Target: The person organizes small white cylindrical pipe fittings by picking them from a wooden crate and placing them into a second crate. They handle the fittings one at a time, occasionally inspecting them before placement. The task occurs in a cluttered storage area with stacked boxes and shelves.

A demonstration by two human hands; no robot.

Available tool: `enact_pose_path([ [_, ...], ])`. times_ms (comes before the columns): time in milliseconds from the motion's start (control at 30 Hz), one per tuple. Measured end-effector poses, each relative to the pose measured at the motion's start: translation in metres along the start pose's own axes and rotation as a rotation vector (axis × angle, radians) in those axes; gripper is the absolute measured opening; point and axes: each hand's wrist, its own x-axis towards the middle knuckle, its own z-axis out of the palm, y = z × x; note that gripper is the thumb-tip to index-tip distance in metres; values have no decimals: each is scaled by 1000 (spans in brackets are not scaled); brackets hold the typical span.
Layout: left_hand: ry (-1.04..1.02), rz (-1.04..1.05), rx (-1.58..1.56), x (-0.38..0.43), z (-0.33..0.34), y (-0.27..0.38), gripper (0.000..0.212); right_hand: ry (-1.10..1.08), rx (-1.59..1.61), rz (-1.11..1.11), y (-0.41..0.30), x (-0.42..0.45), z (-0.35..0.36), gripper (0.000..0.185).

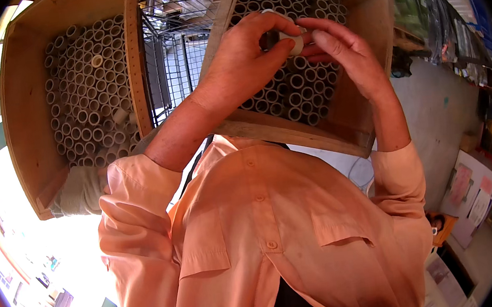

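My left hand reaches over the right wooden box and pinches a short white plastic pipe piece between thumb and index finger. A second white edge shows behind the index finger; what it belongs to is hidden. From the other side, my right hand brings its bent fingers up to the right end of the pipe piece. Whether they grip anything is hard to make out. Below both hands, the box holds many tubular pipe pieces standing on end, open ends up.
To the left, another wooden box holds similar pipe pieces, some tipped over at its near end. A grey cloth drapes over its near corner. A black wire rack stands between the boxes. Packaged goods line the right side.
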Motion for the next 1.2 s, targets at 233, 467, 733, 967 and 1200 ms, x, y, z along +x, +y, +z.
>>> enact_pose_path([
  [233,-76,-40,-37,2,-2,1,22,86,-18,-113,1,-2,20,41],
  [467,-61,-61,-38,1,-1,0,23,27,-36,-90,-1,1,13,34],
  [733,-54,-142,-116,2,-3,7,26,-7,-43,-77,-6,2,12,33],
  [967,123,14,-56,2,3,-5,38,26,-317,-46,-1,13,-23,36],
  [1200,102,-1,-18,2,1,-2,39,-19,-1057,-137,63,50,-28,29],
])
